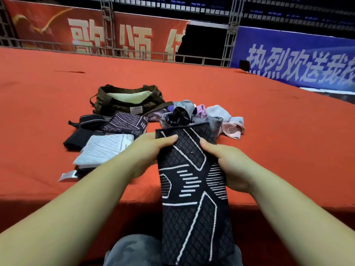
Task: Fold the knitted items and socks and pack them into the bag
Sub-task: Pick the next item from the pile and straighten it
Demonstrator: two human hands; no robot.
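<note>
I hold the black patterned knitted sleeve (192, 179) by its upper part, my left hand (151, 148) pinching the left edge and my right hand (228, 166) the right edge, both grips closed on fabric. Its long axis runs from the grip down toward my lap, hanging off the worktop (269, 116) edge. The fold, in my judgement, must bring the hanging end up. The bag (126, 100) lies beyond, nearer my left hand.

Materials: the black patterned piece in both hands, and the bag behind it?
Black patterned piece: looks like stretchy machine knit, matte, with a diamond mesh texture and white knitted-in lines. Bag: seemingly soft quilted or woven brown fabric, pale lining, sewn-on label; exact fibre unclear.
</note>
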